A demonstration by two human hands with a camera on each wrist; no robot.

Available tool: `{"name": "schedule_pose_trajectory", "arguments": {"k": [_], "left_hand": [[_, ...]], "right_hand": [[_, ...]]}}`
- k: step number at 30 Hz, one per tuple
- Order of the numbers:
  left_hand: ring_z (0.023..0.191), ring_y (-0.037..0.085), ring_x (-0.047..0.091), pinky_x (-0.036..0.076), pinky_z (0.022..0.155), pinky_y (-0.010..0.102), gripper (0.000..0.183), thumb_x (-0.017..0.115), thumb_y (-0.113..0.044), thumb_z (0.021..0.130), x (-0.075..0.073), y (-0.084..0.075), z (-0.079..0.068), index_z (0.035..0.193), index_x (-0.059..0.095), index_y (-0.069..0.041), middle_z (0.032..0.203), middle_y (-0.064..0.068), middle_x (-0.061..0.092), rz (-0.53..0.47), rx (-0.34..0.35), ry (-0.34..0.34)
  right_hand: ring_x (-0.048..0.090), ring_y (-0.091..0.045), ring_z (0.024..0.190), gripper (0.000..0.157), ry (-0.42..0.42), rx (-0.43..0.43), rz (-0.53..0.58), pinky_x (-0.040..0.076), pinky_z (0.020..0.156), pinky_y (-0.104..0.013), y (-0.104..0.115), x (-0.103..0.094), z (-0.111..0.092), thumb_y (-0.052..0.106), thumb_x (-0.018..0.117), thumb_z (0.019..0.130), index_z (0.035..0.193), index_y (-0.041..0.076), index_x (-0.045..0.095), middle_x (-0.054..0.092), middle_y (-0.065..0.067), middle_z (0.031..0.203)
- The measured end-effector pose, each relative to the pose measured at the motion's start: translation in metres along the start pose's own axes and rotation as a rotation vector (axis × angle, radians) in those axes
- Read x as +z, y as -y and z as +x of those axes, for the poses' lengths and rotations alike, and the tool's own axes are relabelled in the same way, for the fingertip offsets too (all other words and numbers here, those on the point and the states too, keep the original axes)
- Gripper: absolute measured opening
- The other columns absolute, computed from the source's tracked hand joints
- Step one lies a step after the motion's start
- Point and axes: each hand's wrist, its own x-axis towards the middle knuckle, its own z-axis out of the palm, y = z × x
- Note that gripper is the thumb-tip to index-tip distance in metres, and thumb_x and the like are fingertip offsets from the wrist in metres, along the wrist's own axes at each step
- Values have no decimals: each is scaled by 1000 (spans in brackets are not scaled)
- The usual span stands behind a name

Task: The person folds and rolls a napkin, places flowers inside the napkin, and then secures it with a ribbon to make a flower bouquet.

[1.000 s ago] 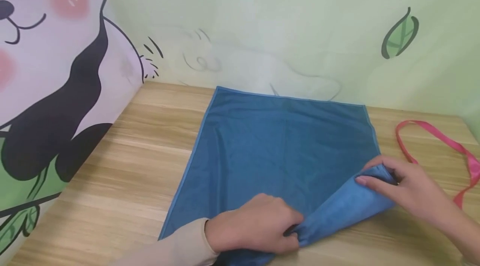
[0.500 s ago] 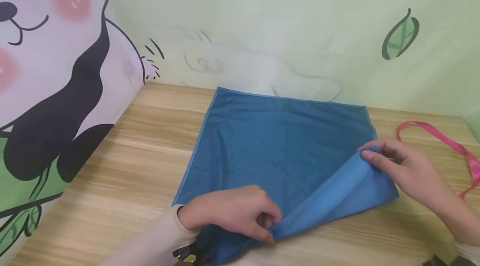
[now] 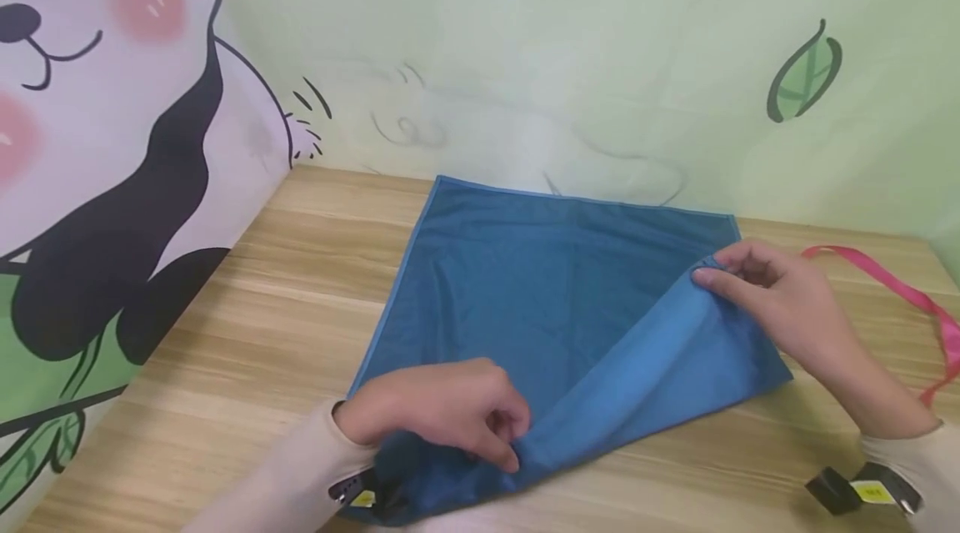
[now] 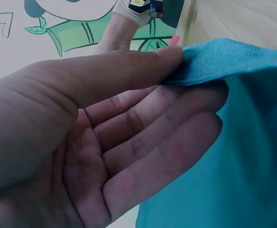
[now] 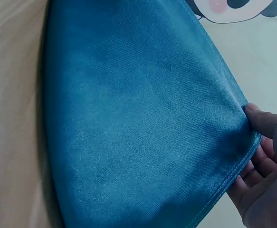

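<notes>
A blue cloth (image 3: 502,299) lies on the bench (image 3: 322,266), its far side reaching the bench's back edge and its near side lifted and folded over. The left hand (image 3: 450,408) pinches the near border between thumb and fingers (its other fingers loosely bent, as the left wrist view shows). The right hand (image 3: 787,299) grips a raised corner, thumb on top and fingers beneath. A pink ribbon (image 3: 892,274) lies toward the bench's back right corner, near that hand.

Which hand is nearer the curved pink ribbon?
The right hand, pinching a lifted corner of the blue fabric cloth; the left hand pinches it farther from the ribbon.
</notes>
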Motion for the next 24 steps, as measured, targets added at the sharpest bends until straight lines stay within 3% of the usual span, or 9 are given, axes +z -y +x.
{"name": "schedule_pose_trajectory", "arguments": {"k": [8,10,16,24], "left_hand": [[53,1,61,51,56,19,27,80,-7,94,-9,10,-11,75,61,-12,62,-12,62,-95,-103,-59],[54,2,63,51,56,20,26,80,-8,94,-11,12,-13,76,62,-11,62,-11,63,-101,-113,-70],[56,5,65,55,57,24,23,80,-8,95,-15,18,-19,77,65,-9,62,-8,63,-145,-141,-104],[59,9,68,59,60,28,19,80,-10,95,-22,26,-28,80,68,-9,66,-5,68,-178,-187,-153]], "right_hand": [[58,9,102,31,12,-74,19,41,86,-11,5,7,18,30,67,107,125,6,72,73,-13,121],[59,3,106,32,21,-84,12,41,88,-11,8,8,22,31,65,108,128,6,72,72,-15,124],[65,-32,117,36,29,-106,-8,41,89,-14,16,12,34,35,65,107,129,7,72,72,-17,126],[66,-32,114,33,2,-140,21,42,89,-14,24,23,51,32,68,106,123,4,73,74,-17,122]]}}
